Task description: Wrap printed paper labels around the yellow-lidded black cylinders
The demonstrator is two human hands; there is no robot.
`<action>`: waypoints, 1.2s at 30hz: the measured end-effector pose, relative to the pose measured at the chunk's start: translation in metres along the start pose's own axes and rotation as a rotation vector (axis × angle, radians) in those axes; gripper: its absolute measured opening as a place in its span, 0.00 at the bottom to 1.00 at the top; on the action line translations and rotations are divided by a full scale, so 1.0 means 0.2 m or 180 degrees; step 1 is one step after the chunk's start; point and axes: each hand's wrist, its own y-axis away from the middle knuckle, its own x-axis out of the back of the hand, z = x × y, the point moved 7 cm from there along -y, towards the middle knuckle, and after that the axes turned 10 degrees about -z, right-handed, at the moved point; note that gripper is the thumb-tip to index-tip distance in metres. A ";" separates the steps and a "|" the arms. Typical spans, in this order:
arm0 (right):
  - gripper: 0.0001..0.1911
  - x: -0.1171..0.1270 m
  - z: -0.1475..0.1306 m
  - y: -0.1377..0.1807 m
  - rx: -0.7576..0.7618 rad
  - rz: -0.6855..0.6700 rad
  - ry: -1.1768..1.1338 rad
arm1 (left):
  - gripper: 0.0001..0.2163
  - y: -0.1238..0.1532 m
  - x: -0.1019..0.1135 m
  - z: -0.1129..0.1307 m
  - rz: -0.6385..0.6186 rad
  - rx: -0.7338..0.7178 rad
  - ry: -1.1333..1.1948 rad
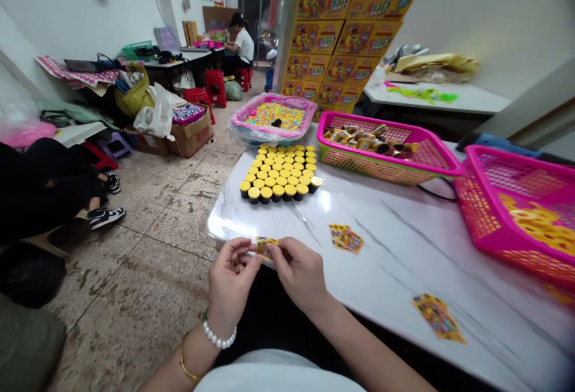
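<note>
Yellow printed card [265, 247] sits pinched between the fingers of your right hand [300, 272], left hand's [229, 278] grip unclear, two card piles [439, 318] seemingly left on the bench [381, 272].

Around the wrist of the left hand [231, 272] runs a bracelet [220, 342] of round, glossy, pearl-white beads; above it on the forearm sits a thin, gold-coloured bangle [182, 363]; both forearms are bare; a plain, pale whitish garment [278, 377] shows at the body, with black clothing [263, 320] beside the tabletop's [381, 284] near edge.
</note>
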 end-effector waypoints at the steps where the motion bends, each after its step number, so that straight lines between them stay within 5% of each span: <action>1: 0.13 -0.01 0.00 -0.01 0.0038 -0.0042 -0.0041 | 0.17 -0.01 -0.01 -0.02 -0.0061 0.0176 0.0220; 12: 0.16 0.02 -0.05 -0.19 0.0285 -0.0795 -0.0023 | 0.20 -0.08 -0.05 -0.10 -0.0794 0.1225 0.1039; 16: 0.09 0.21 0.13 -0.36 -0.0489 -0.0184 0.1392 | 0.21 -0.11 -0.06 -0.05 -0.0814 0.1262 0.0890; 19: 0.13 0.22 0.28 -0.45 -0.1130 -0.0538 0.2223 | 0.21 -0.16 -0.08 -0.02 -0.0842 0.1210 0.0895; 24: 0.11 0.17 0.36 -0.48 -0.1329 -0.0664 0.2593 | 0.20 -0.21 -0.12 0.02 -0.0773 0.1081 0.1162; 32: 0.03 0.21 0.34 -0.46 -0.0943 -0.0351 0.2128 | 0.17 -0.20 -0.15 0.00 -0.0808 0.1236 0.1372; 36: 0.10 0.38 0.21 -0.33 -0.0743 0.0359 0.0642 | 0.15 -0.21 -0.16 0.00 -0.0778 0.1366 0.1547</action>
